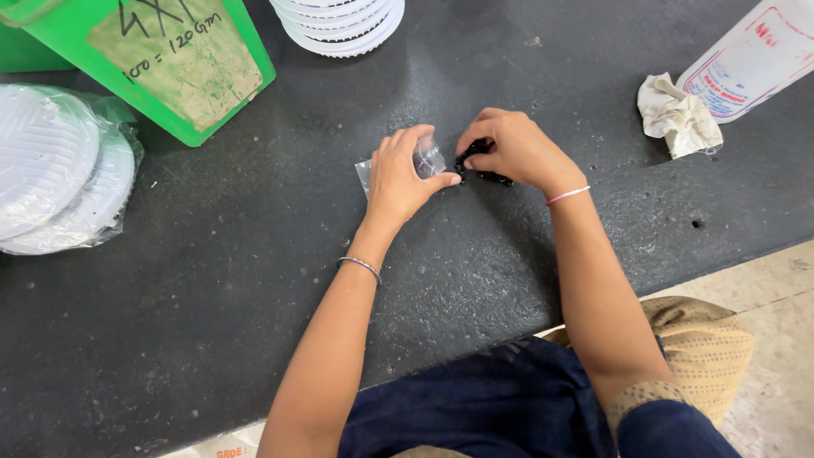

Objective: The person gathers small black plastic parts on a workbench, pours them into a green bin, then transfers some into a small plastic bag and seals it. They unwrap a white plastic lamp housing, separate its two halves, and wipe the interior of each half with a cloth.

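My left hand [403,174] grips a small clear plastic pouch [428,158] on the dark worktop [254,280], thumb and fingers pinching its mouth. My right hand [509,148] is closed on a few small black parts [485,174], holding them right beside the pouch's mouth. The two hands nearly touch. Most of the pouch and of the black parts is hidden under my fingers.
A green bin [170,59] stands at the back left. Bagged white round lids [59,178] lie at the left edge, a stack of white lids [339,25] at the back. A crumpled tissue [678,114] and a white bottle [755,55] are at the right.
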Motion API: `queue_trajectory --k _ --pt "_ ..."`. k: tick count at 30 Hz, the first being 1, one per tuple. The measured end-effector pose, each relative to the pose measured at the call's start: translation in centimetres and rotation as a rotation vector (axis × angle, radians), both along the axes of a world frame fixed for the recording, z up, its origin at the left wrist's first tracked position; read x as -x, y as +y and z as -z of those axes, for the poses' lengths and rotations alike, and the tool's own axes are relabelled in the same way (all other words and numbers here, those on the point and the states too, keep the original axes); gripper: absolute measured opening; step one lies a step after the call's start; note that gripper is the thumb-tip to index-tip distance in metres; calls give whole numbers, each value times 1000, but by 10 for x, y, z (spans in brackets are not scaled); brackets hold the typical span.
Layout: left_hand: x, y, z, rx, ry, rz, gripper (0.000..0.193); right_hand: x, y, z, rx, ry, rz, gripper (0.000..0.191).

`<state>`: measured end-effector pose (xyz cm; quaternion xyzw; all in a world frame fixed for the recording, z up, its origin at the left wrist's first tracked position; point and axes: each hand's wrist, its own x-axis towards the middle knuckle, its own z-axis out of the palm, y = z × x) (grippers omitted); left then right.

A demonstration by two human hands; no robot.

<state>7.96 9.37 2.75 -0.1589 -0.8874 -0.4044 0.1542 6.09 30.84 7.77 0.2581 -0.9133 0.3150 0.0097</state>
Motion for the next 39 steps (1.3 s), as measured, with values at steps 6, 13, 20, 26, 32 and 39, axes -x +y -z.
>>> queue_trajectory --k 6,13,20,26,32,39 --pt "0 5 -1 -8 3 2 80 4 -1 0 77 3 6 22" --pt "2 9 0 -113 -19 25 73 -3 -22 -11 333 -181 -31 26" --pt "5 6 5 -230 -27 66 71 -12 -37 -16 424 -140 -67 25" --pt "8 6 9 -299 -68 81 73 -11 -43 -13 525 -174 -56 24" --pt "6 4 11 -424 -89 157 68 -7 -44 -6 483 -39 62 22" --pt "8 -8 8 -708 -131 186 66 4 -10 3 199 128 196 15"
